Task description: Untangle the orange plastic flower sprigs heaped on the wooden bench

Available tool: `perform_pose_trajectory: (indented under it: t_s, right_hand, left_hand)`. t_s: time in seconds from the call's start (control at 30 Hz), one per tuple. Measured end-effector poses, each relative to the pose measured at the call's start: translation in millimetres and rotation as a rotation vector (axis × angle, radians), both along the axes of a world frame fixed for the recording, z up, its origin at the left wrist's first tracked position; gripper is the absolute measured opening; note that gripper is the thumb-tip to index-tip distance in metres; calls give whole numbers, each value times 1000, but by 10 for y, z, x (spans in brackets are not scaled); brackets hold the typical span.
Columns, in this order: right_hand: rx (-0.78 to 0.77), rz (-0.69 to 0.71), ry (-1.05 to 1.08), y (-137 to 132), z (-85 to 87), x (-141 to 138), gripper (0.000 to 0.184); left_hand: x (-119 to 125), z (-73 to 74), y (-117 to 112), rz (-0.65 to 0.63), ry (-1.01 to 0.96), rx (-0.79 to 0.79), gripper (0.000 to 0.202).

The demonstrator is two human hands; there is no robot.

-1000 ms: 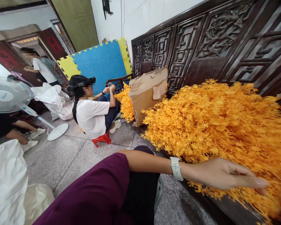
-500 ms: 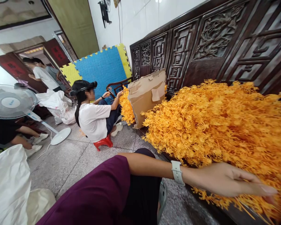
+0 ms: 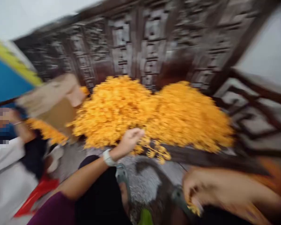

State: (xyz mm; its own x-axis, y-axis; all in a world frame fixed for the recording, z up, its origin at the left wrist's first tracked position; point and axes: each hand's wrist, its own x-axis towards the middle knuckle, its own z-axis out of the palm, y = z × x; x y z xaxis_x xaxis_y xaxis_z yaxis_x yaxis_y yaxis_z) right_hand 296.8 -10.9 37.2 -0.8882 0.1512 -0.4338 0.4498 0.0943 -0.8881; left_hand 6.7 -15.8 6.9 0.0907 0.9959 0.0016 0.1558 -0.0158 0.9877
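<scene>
A large heap of orange-yellow plastic flower sprigs (image 3: pixel 117 109) lies on a dark wooden bench, with a second mound (image 3: pixel 187 115) joined to it on the right. My left hand (image 3: pixel 130 140), with a pale watch on the wrist, is at the front edge of the heap. Its fingers are curled together, and loose sprigs dangle just beside them; blur hides what they grip. Lower right, my right hand (image 3: pixel 198 186) is closed, and the yellow tips of a flower sprig (image 3: pixel 194 208) stick out below its fingers. Motion smears both hands.
The bench's carved dark back (image 3: pixel 135 47) runs behind the heap, ending at an armrest (image 3: pixel 248 106). A cardboard sheet (image 3: pixel 51 106) stands at the heap's left. Beyond it sits a co-worker in a white shirt (image 3: pixel 9 165) on a red stool (image 3: pixel 37 197).
My view has swung right, so the fan and doorway have left the picture. My left hand has gone from outstretched to curled fingers. My right hand has come into view.
</scene>
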Motion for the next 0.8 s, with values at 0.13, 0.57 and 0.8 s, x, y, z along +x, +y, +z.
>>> perform_pose_trajectory:
  t_s: [0.13,0.57,0.8]
  right_hand:
    - [-210,-790,516,413,-40,264,41]
    - [-44,-1049,376,92,-432,-246,26]
    - [138,-812,497,-13,-467,-442,37]
  left_hand:
    - [-79,-101,192,28,-54,-89,47]
    - [111,-114,54,13,-141,-158,34]
    - [524,-187,-72,-140,-216,-169,34]
